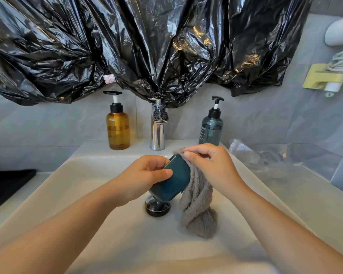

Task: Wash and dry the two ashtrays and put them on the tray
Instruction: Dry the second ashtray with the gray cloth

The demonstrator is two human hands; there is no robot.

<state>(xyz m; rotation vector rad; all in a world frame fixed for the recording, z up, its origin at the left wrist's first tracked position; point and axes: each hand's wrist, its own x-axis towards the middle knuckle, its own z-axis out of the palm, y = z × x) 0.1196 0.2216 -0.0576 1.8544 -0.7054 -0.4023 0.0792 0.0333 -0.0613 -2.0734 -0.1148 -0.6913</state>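
Note:
A dark teal ashtray (172, 182) with rounded corners is tilted on edge above the white sink (83, 186), its underside facing me. My left hand (145, 176) grips it from the left, thumb across its underside. My right hand (210, 165) presses a grey fluffy cloth (198, 210) against the ashtray's upper right edge; the rest of the cloth hangs down twisted to the basin floor. A second ashtray is not in view. A black flat thing (6, 184) at the left edge may be the tray.
The chrome drain plug (157, 207) sits under the ashtray. Behind stand a chrome tap (157, 133), an amber pump bottle (118, 131) and a blue-grey pump bottle (211, 129). Black plastic sheeting (147, 46) covers the wall above. Clear plastic wrap (281, 157) lies on the right counter.

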